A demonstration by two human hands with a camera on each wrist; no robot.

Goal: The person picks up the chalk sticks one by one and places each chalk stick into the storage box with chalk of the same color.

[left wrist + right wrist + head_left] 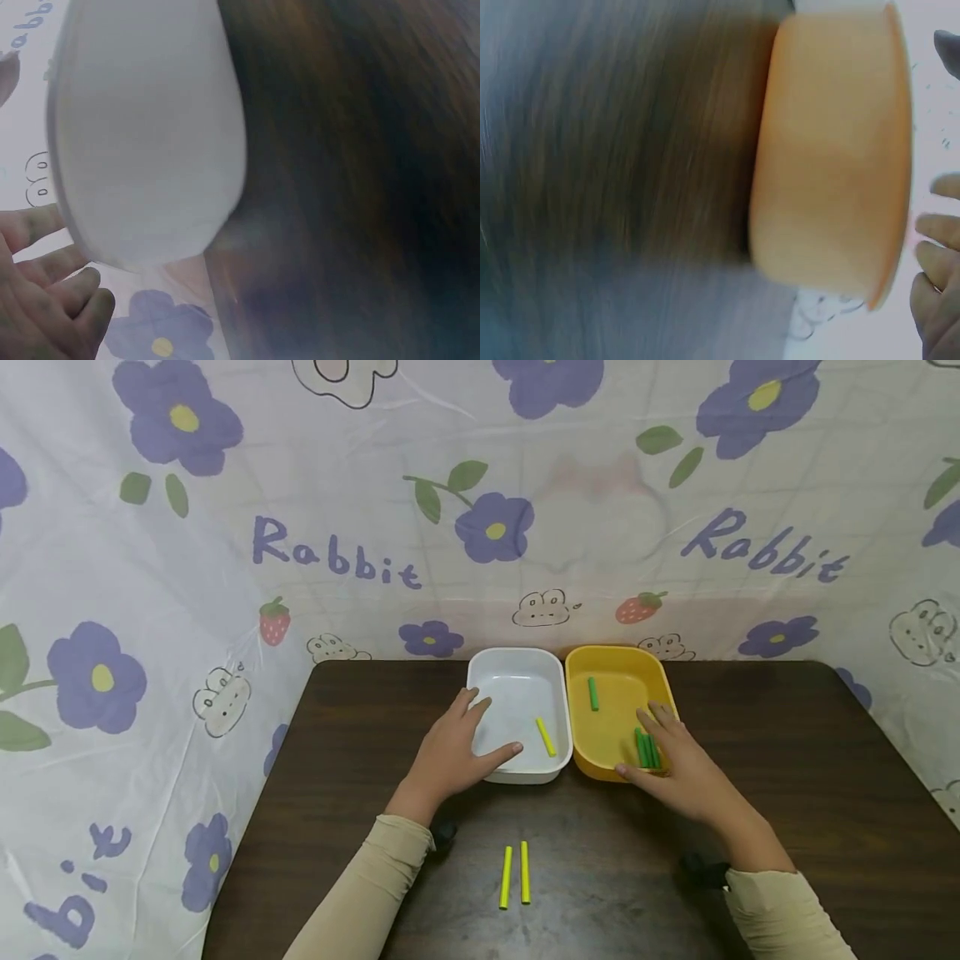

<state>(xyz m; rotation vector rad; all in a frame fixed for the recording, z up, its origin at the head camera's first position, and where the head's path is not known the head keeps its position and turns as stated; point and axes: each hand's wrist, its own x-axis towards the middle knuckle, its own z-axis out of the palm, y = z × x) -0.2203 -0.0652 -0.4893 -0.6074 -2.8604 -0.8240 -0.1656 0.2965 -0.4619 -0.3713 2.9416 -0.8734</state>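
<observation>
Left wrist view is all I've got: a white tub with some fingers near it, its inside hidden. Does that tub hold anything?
Observer: Yes, the head view shows one yellow stick lying in the white tub.
Operator: Oh! Does anything stand right next to it?
Observer: A yellow tub stands beside it, on the person's right-hand side.
Operator: And what's on the table in front?
Observer: Two more yellow sticks, lying side by side, slightly apart.
</observation>
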